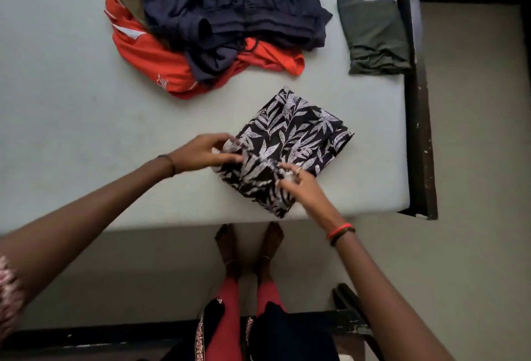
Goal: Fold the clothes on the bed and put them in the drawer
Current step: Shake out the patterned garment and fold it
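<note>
The left hand (201,150) pinches the nine-o'clock corner of a folded black leaf-print garment (290,142), and the right hand (298,185) grips its six-o'clock edge — both by the front edge of the pale bed (57,102). At twelve o'clock lies a navy-and-orange clothes heap (230,10); at one o'clock, a folded grey-green cloth (373,35).

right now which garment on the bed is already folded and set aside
The dark olive-green cloth near the right edge: folded, untouched, apart from the navy-and-orange heap.

bed (71,87) | on it: leaf-print garment (290,142) near edge; unfolded pile (218,24); folded grey-green garment (373,35) at right
</note>
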Motion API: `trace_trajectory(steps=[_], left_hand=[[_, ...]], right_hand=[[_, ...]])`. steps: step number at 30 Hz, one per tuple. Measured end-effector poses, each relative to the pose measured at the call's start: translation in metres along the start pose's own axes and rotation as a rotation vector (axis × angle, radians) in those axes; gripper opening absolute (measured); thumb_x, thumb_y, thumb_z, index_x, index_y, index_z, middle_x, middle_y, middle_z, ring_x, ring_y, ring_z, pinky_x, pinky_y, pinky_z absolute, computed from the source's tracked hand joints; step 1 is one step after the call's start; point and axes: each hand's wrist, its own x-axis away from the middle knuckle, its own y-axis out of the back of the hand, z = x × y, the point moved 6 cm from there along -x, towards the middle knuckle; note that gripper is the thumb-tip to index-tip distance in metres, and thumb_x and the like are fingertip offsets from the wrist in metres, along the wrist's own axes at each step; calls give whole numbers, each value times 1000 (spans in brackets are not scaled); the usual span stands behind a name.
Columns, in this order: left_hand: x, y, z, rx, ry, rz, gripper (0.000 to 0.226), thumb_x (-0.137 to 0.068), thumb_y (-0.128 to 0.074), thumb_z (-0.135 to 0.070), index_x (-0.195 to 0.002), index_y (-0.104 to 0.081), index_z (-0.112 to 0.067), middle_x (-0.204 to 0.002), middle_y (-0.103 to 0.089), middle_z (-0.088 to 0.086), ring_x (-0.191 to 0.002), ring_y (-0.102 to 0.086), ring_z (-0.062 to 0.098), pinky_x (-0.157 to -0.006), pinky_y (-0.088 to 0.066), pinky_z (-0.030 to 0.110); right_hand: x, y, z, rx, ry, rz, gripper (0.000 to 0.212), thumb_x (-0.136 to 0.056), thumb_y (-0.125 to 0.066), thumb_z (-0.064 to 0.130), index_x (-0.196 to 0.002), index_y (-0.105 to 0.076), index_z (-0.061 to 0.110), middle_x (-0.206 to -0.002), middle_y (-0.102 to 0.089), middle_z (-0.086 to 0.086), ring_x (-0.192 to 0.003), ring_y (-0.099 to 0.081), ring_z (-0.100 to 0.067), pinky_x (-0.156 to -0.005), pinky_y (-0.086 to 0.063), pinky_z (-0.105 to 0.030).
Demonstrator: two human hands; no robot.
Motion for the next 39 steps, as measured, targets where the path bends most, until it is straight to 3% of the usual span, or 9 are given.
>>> trace_trajectory(steps=[4, 9, 12, 16, 22, 27, 34, 36, 39], left_hand=[[-62, -10, -12, -91, 42, -12, 48, -83, -65, -47, -101, -58, -3, -67, -47, -2, -65, -41, 14, -62, -31, 30], [-91, -20, 13, -140, 134, -129, 43, -92, -58, -32, -129, -49, -11, -117, -59, 10, -108, -56, 23, -93, -42, 29], [-65, -15, 8, -348, -177, -343, 44, -94, -52, -35, -132, -47, -15, -132, -52, 7, -121, -51, 23, -105, -37, 39], [-27, -52, 20, -822, -508, -21, 72, -88, -45, -50, -149, -25, -19, -157, -20, 0, -145, -17, 14, -119, -6, 42], [-30, -83, 48, -1299, -506, 13, 81, -77, -44, -13, -152, -12, -16, -158, -12, 7, -146, -12, 23, -117, -11, 50], [-46, -89, 45, -1318, -446, 38, 64, -87, -21, -9, -151, -13, -11, -158, -14, 10, -145, -15, 24, -116, -16, 51], [-26, -68, 30, -1182, -420, 230, 72, -81, -26, -25, -151, -10, -12, -157, -18, 8, -143, -20, 19, -117, -7, 42], [-18, -61, 22, -1113, -294, 465, 71, -88, -29, -24, -151, 1, -17, -159, -6, 3, -146, -8, 14, -117, -1, 33], [-20, -41, -9, -799, -105, 615, 63, -86, -35, -26, -148, -26, -24, -147, -41, 5, -126, -45, 20, -103, -32, 25]], right_hand=[[-45, 31, -20, -18, -80, 3, 38, -88, -60, 12, -125, -54, 22, -94, -56, -1, -81, -54, -11, -71, -43, -22], [-80, 45, -33, 140, -182, -23, 42, -92, -56, 14, -133, -49, 14, -132, -49, -5, -107, -48, -15, -100, -45, -40], [-75, 38, -28, 328, -145, -213, 45, -92, -54, 17, -135, -45, 11, -132, -52, -14, -96, -56, -19, -96, -47, -40], [-29, -14, -11, 857, 285, -576, 72, -85, -57, 35, -144, -33, 3, -145, -37, -23, -136, -33, -36, -111, -28, -53], [-35, -74, -57, 1266, 331, -347, 96, -75, -66, 27, -148, -12, -4, -157, -11, -20, -147, -8, -29, -117, 7, -52], [-52, -65, -65, 1270, 199, -374, 67, -87, -38, 18, -146, -18, -6, -154, -19, -23, -145, -15, -31, -115, -9, -53], [-28, -73, -56, 1006, 198, -131, 78, -77, -22, 18, -149, 1, -3, -158, 1, -20, -147, 5, -28, -116, 1, -55], [-17, -77, -47, 860, 189, 54, 77, -87, -32, 18, -148, 11, 1, -158, 13, -15, -145, 16, -24, -116, 8, -54], [-4, -62, -22, 587, 102, 274, 77, -93, -44, 12, -150, 8, 6, -159, 5, -12, -147, -6, -23, -119, -11, -44]])
